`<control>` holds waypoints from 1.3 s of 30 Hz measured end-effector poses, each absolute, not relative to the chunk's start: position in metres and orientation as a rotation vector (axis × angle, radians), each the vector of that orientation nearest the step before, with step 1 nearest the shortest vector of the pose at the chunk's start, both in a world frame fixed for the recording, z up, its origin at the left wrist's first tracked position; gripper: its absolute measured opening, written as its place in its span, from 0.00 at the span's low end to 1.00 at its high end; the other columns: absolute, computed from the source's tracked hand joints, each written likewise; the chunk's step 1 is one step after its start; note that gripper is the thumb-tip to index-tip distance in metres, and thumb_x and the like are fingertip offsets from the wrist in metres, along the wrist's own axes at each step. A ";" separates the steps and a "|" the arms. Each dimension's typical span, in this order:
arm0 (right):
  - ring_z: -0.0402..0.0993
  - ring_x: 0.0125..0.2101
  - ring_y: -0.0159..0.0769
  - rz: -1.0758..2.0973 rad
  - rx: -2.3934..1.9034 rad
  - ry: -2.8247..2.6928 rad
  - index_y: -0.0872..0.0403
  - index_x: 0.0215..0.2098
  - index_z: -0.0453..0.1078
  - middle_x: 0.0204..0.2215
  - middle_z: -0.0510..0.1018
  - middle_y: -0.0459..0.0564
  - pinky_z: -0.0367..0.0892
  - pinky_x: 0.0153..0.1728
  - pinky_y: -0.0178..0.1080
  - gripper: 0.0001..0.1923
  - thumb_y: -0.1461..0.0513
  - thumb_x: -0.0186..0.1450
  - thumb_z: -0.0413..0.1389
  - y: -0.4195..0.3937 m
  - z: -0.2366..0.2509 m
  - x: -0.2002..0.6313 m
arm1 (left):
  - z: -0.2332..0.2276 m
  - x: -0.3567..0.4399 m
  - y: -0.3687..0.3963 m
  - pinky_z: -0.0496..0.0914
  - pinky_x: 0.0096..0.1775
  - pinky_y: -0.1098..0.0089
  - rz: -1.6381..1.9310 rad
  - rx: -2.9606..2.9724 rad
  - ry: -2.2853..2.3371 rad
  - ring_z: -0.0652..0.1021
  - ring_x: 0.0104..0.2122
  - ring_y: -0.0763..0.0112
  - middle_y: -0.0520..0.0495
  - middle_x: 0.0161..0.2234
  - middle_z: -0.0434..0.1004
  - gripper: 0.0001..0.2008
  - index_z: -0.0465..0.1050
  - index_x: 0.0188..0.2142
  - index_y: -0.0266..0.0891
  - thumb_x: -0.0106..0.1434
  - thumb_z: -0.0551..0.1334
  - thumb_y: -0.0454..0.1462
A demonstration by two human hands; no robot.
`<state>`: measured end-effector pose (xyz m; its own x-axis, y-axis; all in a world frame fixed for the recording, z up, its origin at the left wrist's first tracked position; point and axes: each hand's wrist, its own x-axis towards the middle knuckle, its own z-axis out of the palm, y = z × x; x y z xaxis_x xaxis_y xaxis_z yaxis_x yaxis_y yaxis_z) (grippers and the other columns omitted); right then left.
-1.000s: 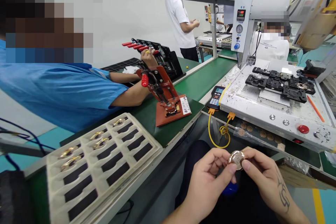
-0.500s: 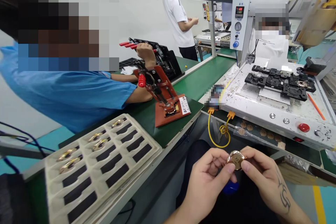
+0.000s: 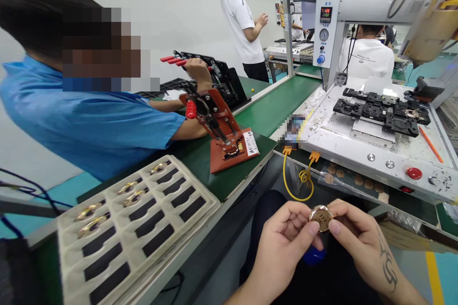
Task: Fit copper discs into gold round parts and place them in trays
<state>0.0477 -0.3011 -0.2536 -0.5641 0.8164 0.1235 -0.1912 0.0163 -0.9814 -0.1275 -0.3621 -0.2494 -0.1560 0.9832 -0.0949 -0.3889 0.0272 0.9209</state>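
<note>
Case (image 3: pixel 324 219) edges pinched by left hand (image 3: pixel 283 243), right hand (image 3: pixel 359 234); tray (image 3: pixel 69 267) well apart.

Red clamp fixture (image 3: pixel 219 115) on the green bench (image 3: pixel 282 104), orange stick (image 3: pixel 431 144) lying on the white machine (image 3: pixel 339 151), yellow cable (image 3: pixel 305 178) dangling below.

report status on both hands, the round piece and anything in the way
Left hand and right hand both pinching round metal piece at its sides. Marked face toward camera. No other object seen blocking it.
</note>
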 end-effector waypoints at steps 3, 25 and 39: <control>0.79 0.39 0.36 1.668 -0.649 -1.535 0.45 0.48 0.82 0.36 0.83 0.45 0.73 0.46 0.35 0.07 0.56 0.79 0.60 -0.302 -0.252 0.047 | -0.250 -0.127 -0.361 0.75 0.31 0.76 1.442 0.774 1.054 0.82 0.25 0.75 0.51 0.29 0.82 0.18 0.77 0.37 0.36 0.63 0.79 0.47; 0.80 0.41 0.40 1.666 -0.711 -1.533 0.49 0.46 0.83 0.39 0.84 0.50 0.74 0.45 0.38 0.11 0.53 0.77 0.61 -0.302 -0.252 0.048 | -0.248 -0.127 -0.362 0.75 0.32 0.74 1.448 0.799 1.070 0.81 0.25 0.74 0.51 0.29 0.81 0.18 0.77 0.36 0.37 0.64 0.78 0.47; 0.78 0.42 0.40 1.680 -0.747 -1.541 0.49 0.44 0.81 0.41 0.83 0.49 0.73 0.46 0.38 0.11 0.52 0.77 0.61 -0.301 -0.253 0.048 | -0.245 -0.127 -0.364 0.76 0.33 0.75 1.464 0.842 1.096 0.81 0.25 0.75 0.51 0.28 0.82 0.16 0.77 0.37 0.37 0.66 0.77 0.46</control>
